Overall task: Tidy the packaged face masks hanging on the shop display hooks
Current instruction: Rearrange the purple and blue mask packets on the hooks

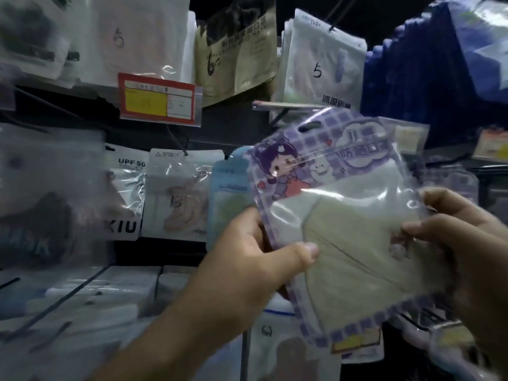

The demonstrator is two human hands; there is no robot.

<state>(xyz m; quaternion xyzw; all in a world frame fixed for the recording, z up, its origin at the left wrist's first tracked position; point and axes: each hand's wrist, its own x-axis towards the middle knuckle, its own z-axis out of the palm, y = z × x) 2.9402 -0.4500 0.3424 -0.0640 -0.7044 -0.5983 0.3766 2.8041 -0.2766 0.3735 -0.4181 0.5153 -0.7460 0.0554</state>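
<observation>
Purple checked mask packet off its hook, tilted, held centre-right before the display; left hand pinches its 9 o'clock edge, thumb on front; right hand grips its 3 o'clock edge; hang slot at 12 o'clock left clear, presumably for rehanging.

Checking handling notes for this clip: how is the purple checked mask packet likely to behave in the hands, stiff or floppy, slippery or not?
The purple checked packet is probably floppy: it is a thin clear pouch around a folded cloth mask, and both the left hand and right hand support it. Its glossy film shows glare, so it may be slippery. It looks light.
</observation>
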